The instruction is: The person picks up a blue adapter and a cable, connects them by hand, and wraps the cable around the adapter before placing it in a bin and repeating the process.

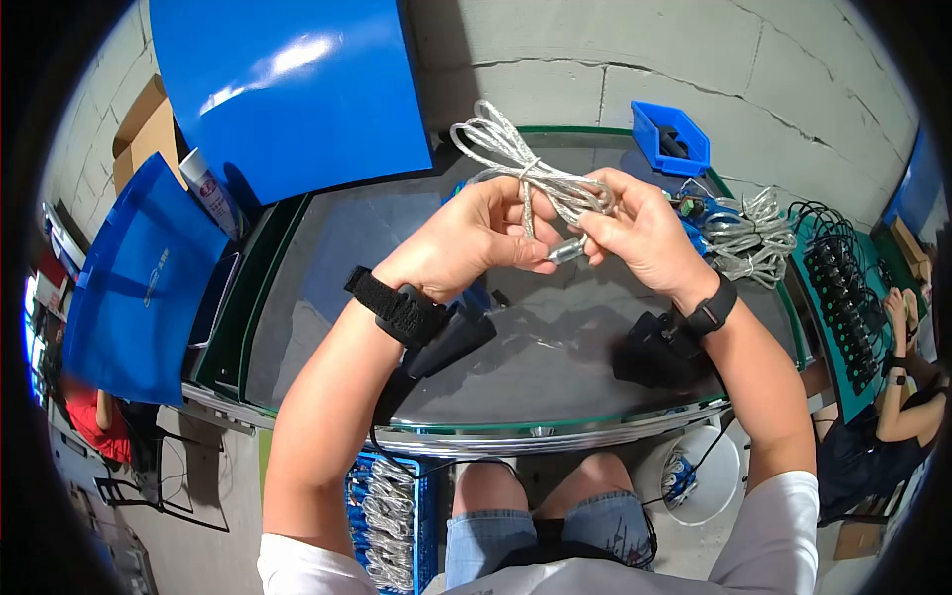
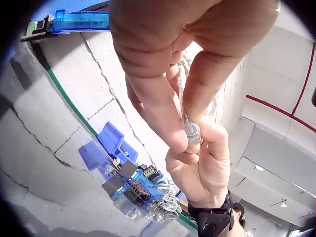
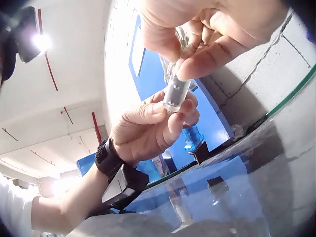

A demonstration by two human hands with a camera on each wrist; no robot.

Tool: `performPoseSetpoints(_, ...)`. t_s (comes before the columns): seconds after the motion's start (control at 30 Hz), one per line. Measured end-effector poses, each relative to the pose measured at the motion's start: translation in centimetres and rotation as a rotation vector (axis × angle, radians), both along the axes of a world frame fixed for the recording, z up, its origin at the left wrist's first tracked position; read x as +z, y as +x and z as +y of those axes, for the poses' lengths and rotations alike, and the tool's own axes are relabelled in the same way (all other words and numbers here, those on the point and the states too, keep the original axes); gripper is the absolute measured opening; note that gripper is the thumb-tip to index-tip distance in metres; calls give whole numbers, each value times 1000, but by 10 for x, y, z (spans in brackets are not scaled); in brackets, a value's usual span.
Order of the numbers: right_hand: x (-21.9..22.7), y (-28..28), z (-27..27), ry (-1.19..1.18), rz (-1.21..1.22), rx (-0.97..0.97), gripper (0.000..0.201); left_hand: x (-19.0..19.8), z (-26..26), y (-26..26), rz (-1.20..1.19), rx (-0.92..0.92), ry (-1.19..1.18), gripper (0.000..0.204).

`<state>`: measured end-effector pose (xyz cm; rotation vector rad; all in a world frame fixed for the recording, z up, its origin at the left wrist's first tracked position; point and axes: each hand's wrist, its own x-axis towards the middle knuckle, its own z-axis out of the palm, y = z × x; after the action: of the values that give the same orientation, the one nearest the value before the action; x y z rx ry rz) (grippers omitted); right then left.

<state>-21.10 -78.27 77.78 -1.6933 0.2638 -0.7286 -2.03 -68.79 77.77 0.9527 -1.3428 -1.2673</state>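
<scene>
A coiled silver braided cable (image 1: pixel 516 164) is held up over the table between both hands. Its USB plug (image 3: pixel 176 94), in a clear sleeve, faces the right wrist camera. In the head view the left hand (image 1: pixel 471 236) pinches the plug's left end between thumb and finger, with a strand passing by its fingers. The right hand (image 1: pixel 640 230) pinches the other end of the plug, where the coil's lower strands gather at its fingers. Behind the left hand, a translucent blue adapter (image 2: pixel 79 20) with a green-and-black end shows in the left wrist view.
Blue adapters with bundled silver cables (image 1: pixel 749 238) lie at the table's right. A blue bin (image 1: pixel 674 139) stands behind them. Blue panels (image 1: pixel 288 99) rise at back left. Below the table are a blue crate (image 1: pixel 426 526) of cables and a white bucket (image 1: pixel 716 486).
</scene>
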Motion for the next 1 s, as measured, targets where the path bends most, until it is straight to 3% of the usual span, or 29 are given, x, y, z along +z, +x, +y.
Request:
performPoseSetpoints(0.37,-5,2,-8,15,12,34,24,4,0,2,23,-4,28,35)
performPoseSetpoints(0.43,-8,4,-9,-55,6,63,23,12,3,-2,-6,155,82,37)
performPoseSetpoints(0.5,-7,5,-5,-66,-16,78,24,11,1,-1,-19,176,87,41)
performPoseSetpoints(0.57,-5,5,-2,-357,90,-16,25,5,-7,3,168,190,122,43)
performPoseSetpoints(0.73,-7,6,2,-576,69,78,23,11,-2,-4,142,285,32,28)
performPoseSetpoints(0.9,-2,1,-3,-548,5,-46,24,8,-3,0,-8,285,-35,32)
performPoseSetpoints(0.97,-6,1,-8,-343,14,-78,26,9,-1,-7,-72,203,-35,32)
performPoseSetpoints(1.0,-8,2,-12,-246,15,-41,38,13,2,-11,-91,148,8,33)
